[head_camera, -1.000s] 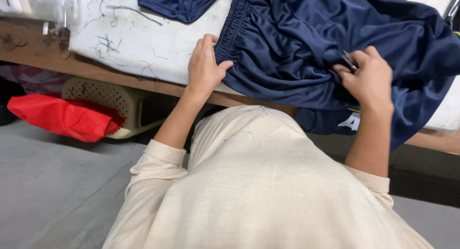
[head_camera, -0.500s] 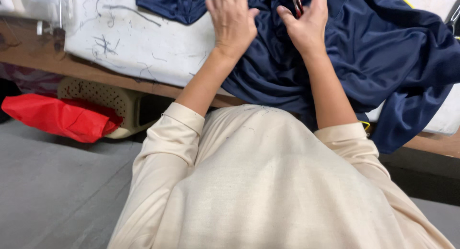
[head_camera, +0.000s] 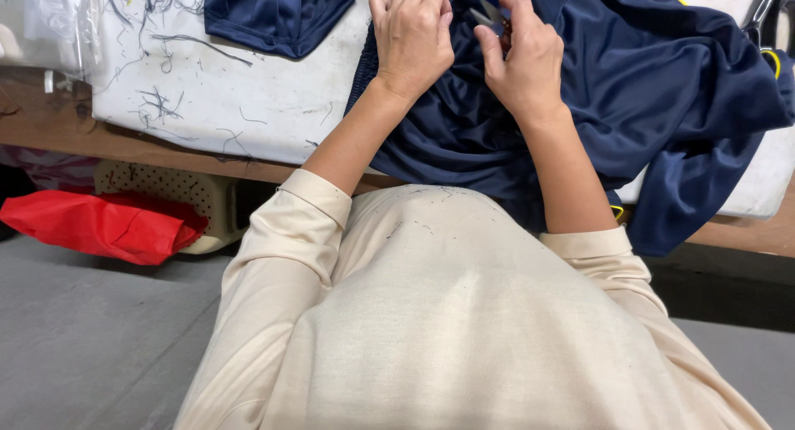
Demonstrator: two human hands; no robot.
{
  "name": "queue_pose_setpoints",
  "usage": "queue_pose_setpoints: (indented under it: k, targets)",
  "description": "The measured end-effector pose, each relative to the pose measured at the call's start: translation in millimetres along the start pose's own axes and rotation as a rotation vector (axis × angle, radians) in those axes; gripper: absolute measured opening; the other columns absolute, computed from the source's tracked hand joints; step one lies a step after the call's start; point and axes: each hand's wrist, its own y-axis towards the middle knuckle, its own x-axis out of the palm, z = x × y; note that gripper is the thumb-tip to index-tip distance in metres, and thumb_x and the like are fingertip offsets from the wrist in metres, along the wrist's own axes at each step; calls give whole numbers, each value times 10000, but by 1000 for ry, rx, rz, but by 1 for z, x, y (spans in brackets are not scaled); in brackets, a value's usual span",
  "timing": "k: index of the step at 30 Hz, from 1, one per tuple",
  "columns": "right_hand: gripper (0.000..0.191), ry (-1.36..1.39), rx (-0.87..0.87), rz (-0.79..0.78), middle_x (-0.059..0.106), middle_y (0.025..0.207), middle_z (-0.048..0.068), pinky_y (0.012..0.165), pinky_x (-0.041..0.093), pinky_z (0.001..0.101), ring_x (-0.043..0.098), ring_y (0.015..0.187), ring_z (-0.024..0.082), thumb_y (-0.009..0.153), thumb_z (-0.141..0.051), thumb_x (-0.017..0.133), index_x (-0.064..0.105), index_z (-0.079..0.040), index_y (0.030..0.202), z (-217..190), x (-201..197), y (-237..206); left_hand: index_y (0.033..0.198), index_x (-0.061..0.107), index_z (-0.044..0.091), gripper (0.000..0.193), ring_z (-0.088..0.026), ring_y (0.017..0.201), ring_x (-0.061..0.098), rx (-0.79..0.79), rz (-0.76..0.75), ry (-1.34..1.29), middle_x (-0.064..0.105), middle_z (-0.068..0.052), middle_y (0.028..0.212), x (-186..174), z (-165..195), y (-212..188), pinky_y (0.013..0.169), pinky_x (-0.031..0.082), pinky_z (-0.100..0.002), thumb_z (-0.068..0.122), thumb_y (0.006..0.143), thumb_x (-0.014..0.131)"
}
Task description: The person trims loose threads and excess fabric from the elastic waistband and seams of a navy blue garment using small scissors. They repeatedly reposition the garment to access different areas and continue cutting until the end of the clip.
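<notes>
Navy garment (head_camera: 580, 107) spread under both hands on white pad (head_camera: 248, 99). Left hand (head_camera: 414, 37) curled, pinching a fold of the cloth. Right hand (head_camera: 526, 62) just beside it, clenched around small snips (head_camera: 490, 16), blades at the fabric. Loose threads left of left hand. Red bag (head_camera: 99, 227) on floor, lower left.

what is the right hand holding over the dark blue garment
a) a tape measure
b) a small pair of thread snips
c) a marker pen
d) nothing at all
b: the right hand grips small metal thread snips above the navy garment, while the left hand presses the fabric beside it.
</notes>
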Motion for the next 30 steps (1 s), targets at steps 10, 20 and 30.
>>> queue_pose_setpoints:
  k: [10, 20, 30]
  targets:
    - [195, -170, -296, -35, 673, 887, 72, 687, 429, 369, 602, 708, 273, 982, -126, 798, 636, -39, 1047, 10, 6, 7, 835, 633, 111, 99, -176, 824, 618, -58, -35, -171, 612, 23, 847, -1, 1, -6, 775, 357, -384, 95, 892, 713]
    - [262, -64, -64, 18, 628, 923, 131, 660, 477, 395, 622, 744, 316, 927, -175, 818, 619, -27, 1013, 6, -4, -2, 1097, 598, 55, 315, -315, 1005, 640, -180, 48, -77, 634, -105, 1038, -55, -33, -1, 790, 432, -468, 112, 820, 738]
    - [165, -6, 287, -265, 659, 811, 170, 668, 511, 418, 694, 777, 354, 932, -74, 761, 633, -1, 858, 35, -26, -38, 1198, 568, 39, 567, -221, 815, 726, -527, -296, -302, 723, -73, 895, -37, -69, -61, 750, 570, -337, 154, 759, 908]
